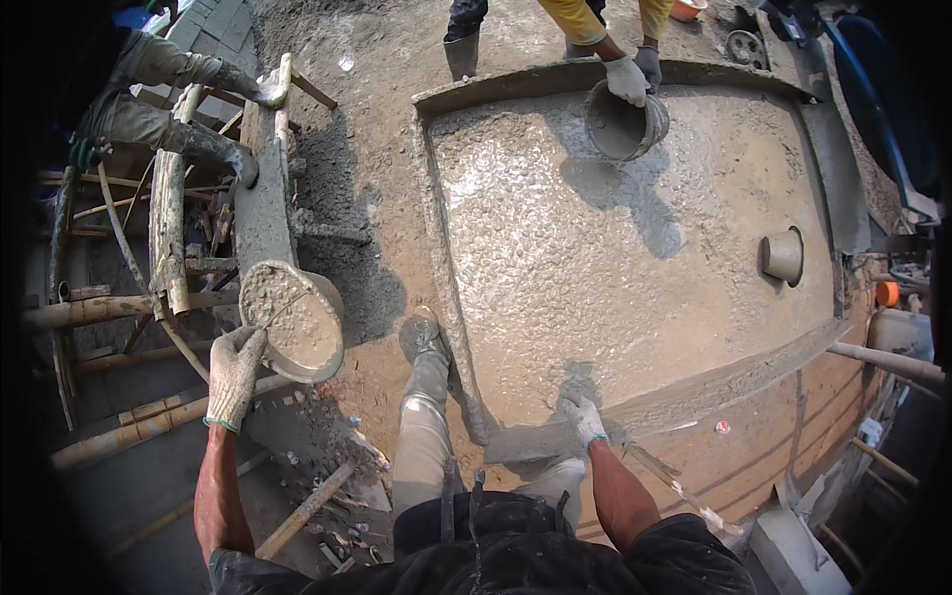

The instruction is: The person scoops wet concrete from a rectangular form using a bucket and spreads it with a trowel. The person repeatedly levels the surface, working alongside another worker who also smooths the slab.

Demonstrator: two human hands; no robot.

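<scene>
My left hand [235, 372], in a pale knitted glove, grips the rim or handle area of a bucket [332, 297] filled with wet grey concrete mix, out to the left beside a plank. Over the near edge of a large shallow mixing trough [540, 436] hangs my gloved right hand [582, 415], its fingers loosely apart and holding nothing visible. Wet concrete [535, 248] covers the trough floor. Across it, a co-worker's gloved hands [627, 81] hold a second bucket [622, 129], tilted over the mix.
A small bucket [785, 256] sits in the mix at right. At upper left, another person's boots [230, 159] rest near a cement-covered plank [263, 203]. Bamboo poles [139, 307] and rubble lie at left. More poles [892, 362] and an orange-capped container [897, 332] are at right.
</scene>
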